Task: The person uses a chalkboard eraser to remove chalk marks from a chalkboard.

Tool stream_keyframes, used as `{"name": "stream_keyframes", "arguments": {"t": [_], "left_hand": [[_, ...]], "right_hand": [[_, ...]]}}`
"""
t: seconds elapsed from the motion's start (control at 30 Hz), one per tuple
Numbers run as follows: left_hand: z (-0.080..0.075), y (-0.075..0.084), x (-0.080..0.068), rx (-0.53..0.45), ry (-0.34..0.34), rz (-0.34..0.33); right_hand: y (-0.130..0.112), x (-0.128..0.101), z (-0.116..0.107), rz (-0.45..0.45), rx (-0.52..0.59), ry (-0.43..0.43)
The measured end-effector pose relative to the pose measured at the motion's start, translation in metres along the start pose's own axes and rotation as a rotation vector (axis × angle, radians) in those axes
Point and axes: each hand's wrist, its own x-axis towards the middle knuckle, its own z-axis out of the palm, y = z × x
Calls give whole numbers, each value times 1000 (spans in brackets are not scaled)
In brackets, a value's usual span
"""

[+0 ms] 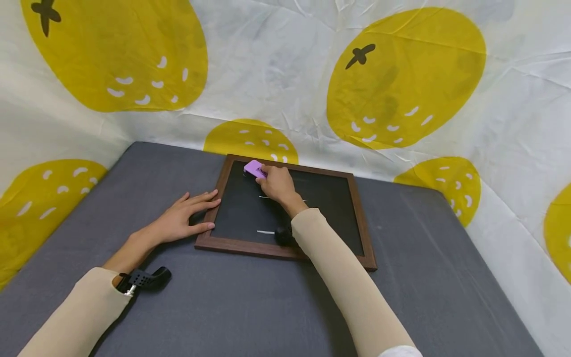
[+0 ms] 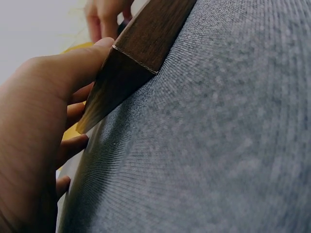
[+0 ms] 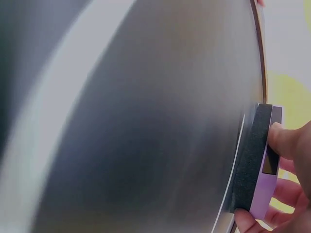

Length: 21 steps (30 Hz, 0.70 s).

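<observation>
A small blackboard [image 1: 330,198] in a brown wooden frame [image 1: 250,247] lies on the grey table. My right hand [image 1: 277,183] grips a purple board eraser [image 1: 254,168] near the board's far left corner. In the right wrist view the eraser's dark felt pad [image 3: 250,165] faces the board, beside a thin white chalk line [image 3: 235,165]. More white strokes [image 1: 265,232] show on the board, partly hidden by my right arm. My left hand [image 1: 180,218] rests at the left side of the frame, fingers spread and fairly straight, fingertips touching the wood.
Grey cloth covers the table [image 1: 200,307] around the board. Behind it hangs a white curtain [image 1: 276,64] printed with large yellow fruit shapes. A black wrist camera [image 1: 151,278] sticks out from my left wrist, low over the table.
</observation>
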Motion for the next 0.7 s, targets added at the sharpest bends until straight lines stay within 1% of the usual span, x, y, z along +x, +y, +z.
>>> {"name": "stream_keyframes", "arguments": {"t": [0.1,0.2,0.3,0.53,0.7], "left_hand": [[0,-1,-1,7,-4,-2],[-1,0,0,9,-2,-1],[1,1,3,16,3,5],[3,0,4,13,-1,-3],[2,-2,1,14,-5,-9]], "right_hand": [[-13,2,4,-6,4,-29],[-19,3,3,-2,-21,-31],[-18,3,0,8,-48,-29],[-12,4,0,-24,-69,-25],[-7,6,-1,9,-54,-22]]}}
